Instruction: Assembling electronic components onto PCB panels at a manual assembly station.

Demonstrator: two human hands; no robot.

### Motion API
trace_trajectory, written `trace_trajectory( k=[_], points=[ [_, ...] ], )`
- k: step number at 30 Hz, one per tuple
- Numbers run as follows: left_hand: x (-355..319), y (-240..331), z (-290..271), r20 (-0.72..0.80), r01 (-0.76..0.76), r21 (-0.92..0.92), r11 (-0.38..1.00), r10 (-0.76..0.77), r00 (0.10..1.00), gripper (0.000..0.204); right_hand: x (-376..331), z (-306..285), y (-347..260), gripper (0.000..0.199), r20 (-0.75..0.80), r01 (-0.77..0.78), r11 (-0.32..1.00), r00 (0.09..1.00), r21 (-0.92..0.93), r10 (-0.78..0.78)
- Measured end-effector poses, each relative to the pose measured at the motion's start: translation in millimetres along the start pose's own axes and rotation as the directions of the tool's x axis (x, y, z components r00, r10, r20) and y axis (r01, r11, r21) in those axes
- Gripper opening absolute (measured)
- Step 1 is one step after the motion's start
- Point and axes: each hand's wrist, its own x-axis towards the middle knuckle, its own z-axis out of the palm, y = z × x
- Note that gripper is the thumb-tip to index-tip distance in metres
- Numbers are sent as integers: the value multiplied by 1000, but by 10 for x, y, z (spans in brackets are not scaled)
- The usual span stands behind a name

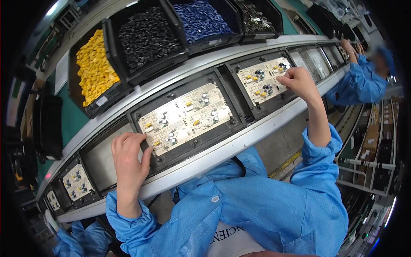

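A cream circuit board (pixel 186 115) with yellow blocks and round capacitors lies in a black carrier frame (pixel 195 142) in front of me. At its left end is my left hand (pixel 130 160), thumb apart from the fingers, nothing visible in it. The fingertips are by the board's left edge; whether they touch it I cannot tell. Further right, a second circuit board (pixel 262 81) sits in another black frame (pixel 269 108). My right hand (pixel 302 85) is over that board's right part, thumb and forefinger pinched together. Anything between those fingertips is too small or hidden to make out.
Behind the conveyor line stand black bins of yellow parts (pixel 92 68), black parts (pixel 147 36), blue parts (pixel 199 19) and metallic parts (pixel 257 17). A smaller-looking board (pixel 77 182) lies further left. A co-worker in blue (pixel 359 83) works at the far right; another blue sleeve (pixel 81 240) shows lower left.
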Motion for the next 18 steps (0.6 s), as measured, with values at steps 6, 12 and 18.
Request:
trace_trajectory(
  k=[6,12,18],
  points=[
    [-35,40,7,-64,64,80,995,-59,996,26,-54,226,-239,28,-63,300,922,954,245,-294],
    [46,348,81,-205,225,270,936,-172,963,16,44,677,-111,17,-22,574,757,801,313,-599],
    [145,427,264,-426,412,374,831,-241,872,21,881,1057,526,24,-97,602,798,796,26,-597]
  ],
)
